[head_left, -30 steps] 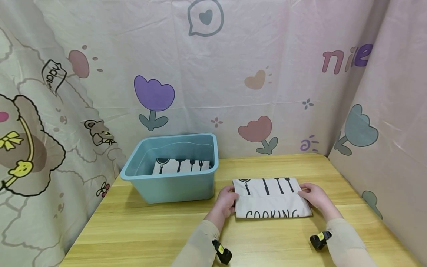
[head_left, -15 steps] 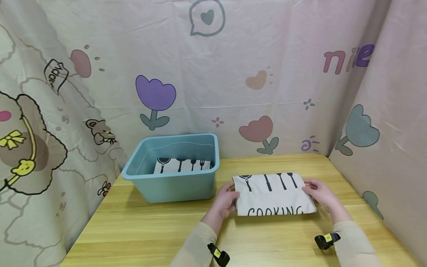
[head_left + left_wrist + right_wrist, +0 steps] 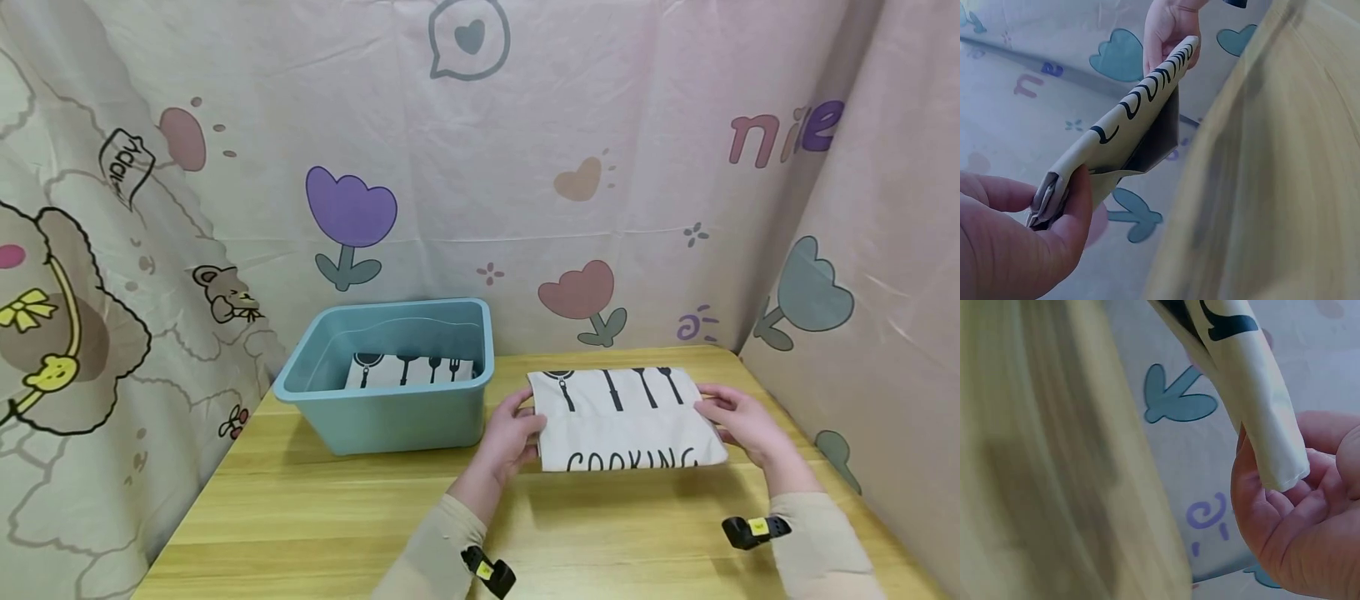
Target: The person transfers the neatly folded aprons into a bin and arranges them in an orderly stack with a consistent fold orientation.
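A folded white cloth (image 3: 626, 425), printed with black utensils and the word COOKING, is held up off the table between my two hands. My left hand (image 3: 508, 440) pinches its left edge, and in the left wrist view the thumb and fingers (image 3: 1075, 209) close on its folded layers. The right edge is gripped by my right hand (image 3: 750, 429). In the right wrist view the cloth's end (image 3: 1272, 437) sits between the thumb and curled fingers of that hand. A part of its underside hangs loose in the left wrist view.
A blue plastic bin (image 3: 397, 425) stands on the wooden table (image 3: 337, 533) to the left of the cloth. Inside it lies another white cloth (image 3: 408, 372) with utensil prints. Printed curtains (image 3: 480, 167) close off the back and both sides.
Both hands have lifted the folded cloth off the table and moved it slightly back and to the right; its shadow has spread beneath it. The bin has stayed in place.
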{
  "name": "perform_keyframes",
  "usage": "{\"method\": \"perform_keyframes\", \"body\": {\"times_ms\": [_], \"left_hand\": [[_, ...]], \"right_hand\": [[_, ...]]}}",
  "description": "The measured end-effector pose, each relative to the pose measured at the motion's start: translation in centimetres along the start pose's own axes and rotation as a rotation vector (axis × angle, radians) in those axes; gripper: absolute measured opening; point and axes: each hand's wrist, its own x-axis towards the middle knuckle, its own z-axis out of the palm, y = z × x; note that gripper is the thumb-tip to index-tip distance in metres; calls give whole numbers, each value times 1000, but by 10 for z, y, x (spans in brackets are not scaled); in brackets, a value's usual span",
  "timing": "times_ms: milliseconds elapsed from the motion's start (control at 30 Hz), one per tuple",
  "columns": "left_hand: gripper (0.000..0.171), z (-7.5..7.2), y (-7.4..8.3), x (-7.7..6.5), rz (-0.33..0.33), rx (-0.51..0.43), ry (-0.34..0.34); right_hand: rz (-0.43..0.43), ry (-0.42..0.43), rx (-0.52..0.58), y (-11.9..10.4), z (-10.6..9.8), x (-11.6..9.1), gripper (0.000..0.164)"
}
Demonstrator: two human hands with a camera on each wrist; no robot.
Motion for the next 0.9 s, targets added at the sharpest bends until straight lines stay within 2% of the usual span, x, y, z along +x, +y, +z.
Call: {"method": "perform_keyframes", "body": {"times_ms": [167, 367, 500, 700, 900], "left_hand": [[64, 4, 14, -8, 47, -28, -4], [61, 5, 32, -17, 114, 35, 1], [60, 1, 44, -24, 158, 48, -20], [60, -9, 63, -30, 194, 94, -35], [60, -23, 78, -34, 200, 188, -6]], "right_hand": [[-55, 0, 63, -10, -5, -2, 52], [-122, 4, 87, -25, -9, -5, 37], [-155, 8, 112, -35, -8, -6, 22], [-212, -8, 169, -51, -2, -8, 22], [-237, 19, 91, -67, 8, -9, 29]]}}
